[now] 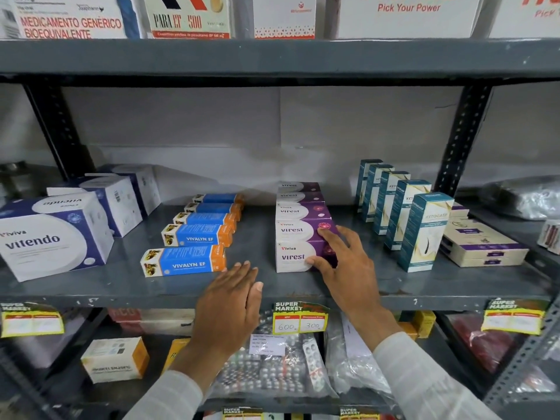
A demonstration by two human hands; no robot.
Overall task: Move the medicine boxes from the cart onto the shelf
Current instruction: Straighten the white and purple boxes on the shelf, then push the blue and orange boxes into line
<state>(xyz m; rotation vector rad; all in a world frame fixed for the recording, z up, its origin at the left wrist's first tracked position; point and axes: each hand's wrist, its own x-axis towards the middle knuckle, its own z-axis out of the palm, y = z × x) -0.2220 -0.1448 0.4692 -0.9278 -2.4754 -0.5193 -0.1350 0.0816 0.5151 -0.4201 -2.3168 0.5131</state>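
Left hand: the left hand (231,301) hovers flat and empty, fingers loosely spread, over the front lip of the grey shelf (121,286), just left of the front Virest box and touching no box.

Right hand: the right hand (348,268) rests on the front Virest box (298,256), thumb on its front right corner, fingers draped over its purple right end; it reads as a light steadying hold, though whether it is pinching or only pressing is hard to tell.

Front Virest box: a white and purple carton at the head of a row of like cartons (298,207) running back toward the wall.

Handling: likely light, thin cardboard, stiff along the edges but easy to dent on the broad faces; best taken by its two short ends.

Left of the Virest row: blue and orange Vivalyn EF cartons (185,262), then large Vitendo boxes (51,241).

Right of the Virest row: tall teal Ketocare cartons (424,231), upright.

Cart: not in view.
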